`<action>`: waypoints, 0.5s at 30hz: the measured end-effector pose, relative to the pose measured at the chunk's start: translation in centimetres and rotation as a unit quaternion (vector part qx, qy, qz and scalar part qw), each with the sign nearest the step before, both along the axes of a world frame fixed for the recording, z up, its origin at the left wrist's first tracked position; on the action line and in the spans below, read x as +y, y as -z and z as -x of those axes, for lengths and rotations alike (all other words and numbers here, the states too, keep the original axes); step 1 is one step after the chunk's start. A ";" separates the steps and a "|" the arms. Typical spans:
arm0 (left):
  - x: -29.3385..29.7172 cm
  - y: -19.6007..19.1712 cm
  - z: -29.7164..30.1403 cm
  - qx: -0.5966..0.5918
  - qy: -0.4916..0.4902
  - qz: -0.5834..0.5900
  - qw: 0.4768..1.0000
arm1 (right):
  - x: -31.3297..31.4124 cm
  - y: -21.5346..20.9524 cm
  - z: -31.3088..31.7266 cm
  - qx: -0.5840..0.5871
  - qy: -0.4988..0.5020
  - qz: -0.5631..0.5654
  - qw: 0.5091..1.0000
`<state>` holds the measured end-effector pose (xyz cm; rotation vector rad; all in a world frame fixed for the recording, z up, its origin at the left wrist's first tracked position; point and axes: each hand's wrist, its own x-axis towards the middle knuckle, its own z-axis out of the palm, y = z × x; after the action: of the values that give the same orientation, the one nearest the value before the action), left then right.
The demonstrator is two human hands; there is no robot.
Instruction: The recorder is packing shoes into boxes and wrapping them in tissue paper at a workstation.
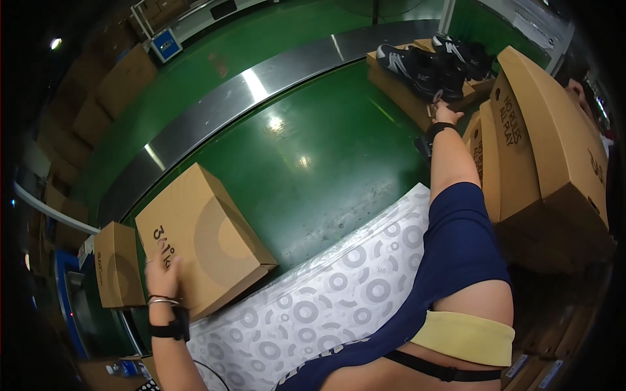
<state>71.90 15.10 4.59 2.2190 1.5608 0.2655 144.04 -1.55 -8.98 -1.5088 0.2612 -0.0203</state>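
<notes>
My left hand point(163, 277) lies against the near left side of a closed brown cardboard shoe box point(231, 244), its fingers stretched along the box and slightly blurred. At the far right, my right arm reaches out to a black sports shoe point(417, 70) with grey and white trim. The fingers of my right hand point(447, 114) curl at the near end of that shoe; their tips are partly hidden. This shoe rests on an open brown box point(401, 94). Beside it is another black shoe point(463, 55).
Large brown cartons point(554, 143) are stacked at the right, close to my arm. A smaller brown box point(117, 267) stands at the left. Patterned white wrapping paper point(326, 293) lies before me on the green surface point(293, 163). A metal strip point(251, 88) curves behind it.
</notes>
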 end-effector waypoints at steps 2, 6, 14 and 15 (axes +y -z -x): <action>1.8 1.8 6.6 0.314 -0.072 -0.123 0.939 | 2.0 -1.8 4.2 0.048 -0.113 -0.052 0.991; 4.1 3.9 9.5 0.089 -0.051 0.111 0.989 | 5.9 -3.1 12.6 0.107 -0.133 -0.074 0.983; 9.8 5.4 8.1 -0.070 -0.052 0.012 0.996 | 7.6 -2.0 34.1 0.067 -0.276 -0.178 0.942; 9.8 5.5 8.4 -0.098 -0.069 -0.008 0.993 | 7.2 -2.1 37.5 0.064 -0.287 -0.130 0.947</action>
<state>63.47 24.90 -0.90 2.0293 1.6104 0.5220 106.50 5.70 -6.88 -1.2749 -0.0796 0.5597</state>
